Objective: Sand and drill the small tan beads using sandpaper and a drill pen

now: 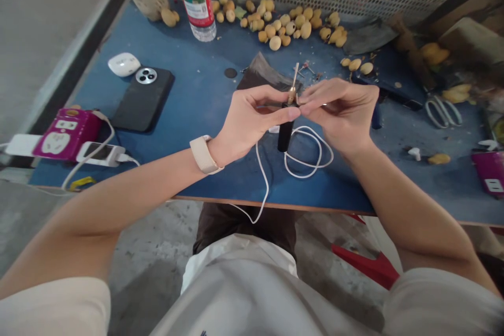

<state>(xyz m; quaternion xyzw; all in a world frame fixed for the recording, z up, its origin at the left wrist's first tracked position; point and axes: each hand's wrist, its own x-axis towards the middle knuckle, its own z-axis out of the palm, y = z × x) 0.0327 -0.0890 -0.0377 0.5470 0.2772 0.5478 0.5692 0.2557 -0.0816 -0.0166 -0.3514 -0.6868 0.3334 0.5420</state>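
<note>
Slim black-handled tool with a brass-coloured collar and thin metal shaft (285, 131), held in the air above the blue worktop (228, 184) near its middle, shaft pointing away from the body.

At far left, magenta socket block (63, 136) with white plugs and leads; then white rounded mouse (124, 64) and, just beside it, black phone with a round camera plate (144, 105), lying face down. At the back, upright clear plastic bottle with a blue-and-red label (195, 0), well apart from the work.

Next, left hand (248, 121) in a beige wristband (205, 154), fingers clamped on the tool where handle meets collar. Under the tool, thin white cable (268, 186), loosely looped; farther back, yellowish round fruits (275, 31) in a loose row. From the right, right hand (342, 115), fingertips drawn together beside the collar; impossible to tell whether gripping a small part or only touching. Farther right, light-handled scissors (443, 112), out of both hands.

Step in hand, apparently: fine fingertip work at the collar, left for holding, right for adjusting. For the next move, probably needed: steady left pinch, handle checked from turning, small careful right-hand motions, shaft clear of skin.
</note>
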